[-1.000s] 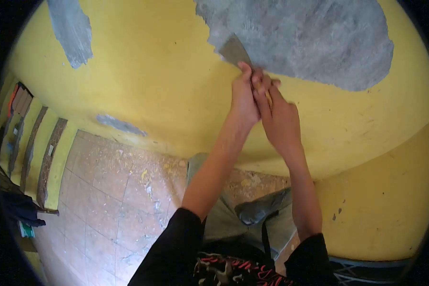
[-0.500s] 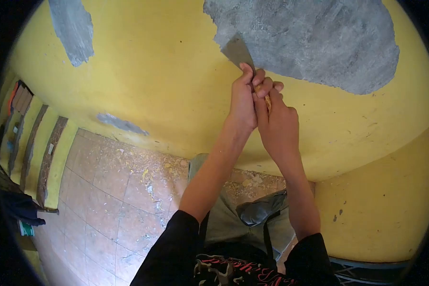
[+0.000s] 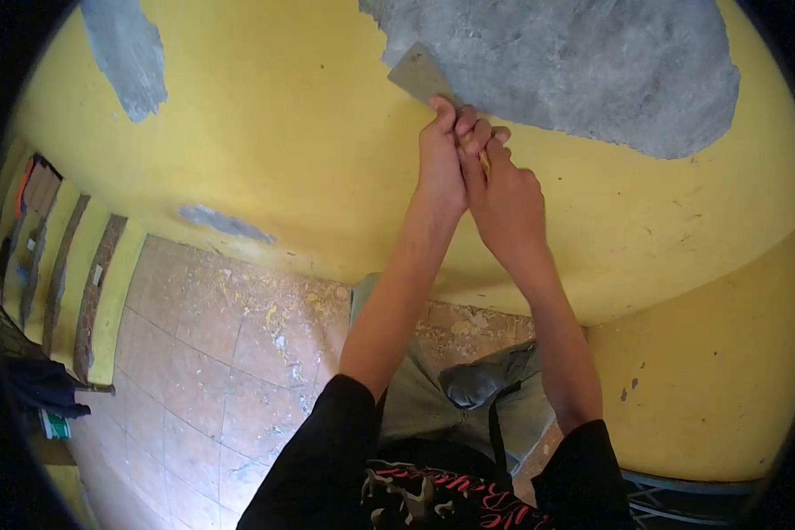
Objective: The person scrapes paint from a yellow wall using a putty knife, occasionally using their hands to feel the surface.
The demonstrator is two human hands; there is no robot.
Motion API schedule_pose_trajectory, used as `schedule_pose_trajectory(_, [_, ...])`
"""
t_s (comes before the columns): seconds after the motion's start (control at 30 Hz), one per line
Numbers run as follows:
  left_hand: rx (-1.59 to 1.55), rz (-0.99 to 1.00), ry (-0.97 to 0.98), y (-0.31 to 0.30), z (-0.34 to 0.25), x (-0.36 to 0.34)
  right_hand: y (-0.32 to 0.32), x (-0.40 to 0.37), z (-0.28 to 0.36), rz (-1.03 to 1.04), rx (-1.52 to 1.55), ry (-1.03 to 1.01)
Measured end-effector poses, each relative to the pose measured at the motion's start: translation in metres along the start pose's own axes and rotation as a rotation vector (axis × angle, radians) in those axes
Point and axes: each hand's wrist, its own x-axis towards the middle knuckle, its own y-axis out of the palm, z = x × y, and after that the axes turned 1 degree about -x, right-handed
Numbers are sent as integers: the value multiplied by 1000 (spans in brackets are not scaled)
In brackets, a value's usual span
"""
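Observation:
Both hands are wrapped round one putty knife (image 3: 420, 74), whose flat metal blade points up and left. Its blade lies against the yellow wall (image 3: 265, 115), at the lower left edge of a large bare grey patch (image 3: 556, 71). My left hand (image 3: 442, 159) grips near the base of the blade, thumb up against it. Closed on the handle, my right hand (image 3: 505, 194) sits just to the right and slightly lower. Most of the handle is hidden by the fingers; a small orange-brown part shows between the hands.
Paint flakes litter the tiled floor (image 3: 194, 353) along the wall's foot. Smaller grey patches show at upper left (image 3: 131, 62) and low on the wall (image 3: 227, 224). Yellow shelving (image 3: 119, 291) stands at left with dark cloth (image 3: 44, 386) beside it. A dark rack (image 3: 689, 499) is at lower right.
Both hands and the putty knife have shifted up and left along the edge of the grey patch. The grip stays the same. The view has moved slightly.

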Motion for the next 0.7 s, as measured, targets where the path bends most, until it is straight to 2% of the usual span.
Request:
schedule_pose_trajectory(0.03, [8, 18, 3, 3, -1, -1, -8, 5, 1, 74, 39, -10])
schedule_pose_trajectory(0.1, [-160, 155, -107, 3, -1, -13, -9, 8, 16, 10, 12, -25])
schedule_pose_trajectory(0.2, [-112, 21, -21, 2, -4, 3, -1, 7, 9, 28, -16, 17])
schedule_pose_trajectory(0.33, [-43, 42, -20, 9, -11, -5, -20, -1, 24, 56, 16, 25])
schedule_pose_trajectory(0.47, [-34, -27, -1, 2, -4, -9, -6, 10, 20, 30, -81, 61])
schedule_pose_trajectory(0.53, [15, 14, 42, 15, -15, -3, -18, 1, 17, 42, -10, -11])
schedule_pose_trajectory(0.6, [43, -172, 47, 19, -14, -11, 1, 21, 20, -7, -30, -11])
schedule_pose_trajectory(0.63, [39, -194, 27, 9, -7, -13, 8, 19, 19, -53, -46, 15])
schedule_pose_trajectory(0.7, [-10, 34, 87, 4, -8, 5, -6, 6, 12, 5, -35, 22])
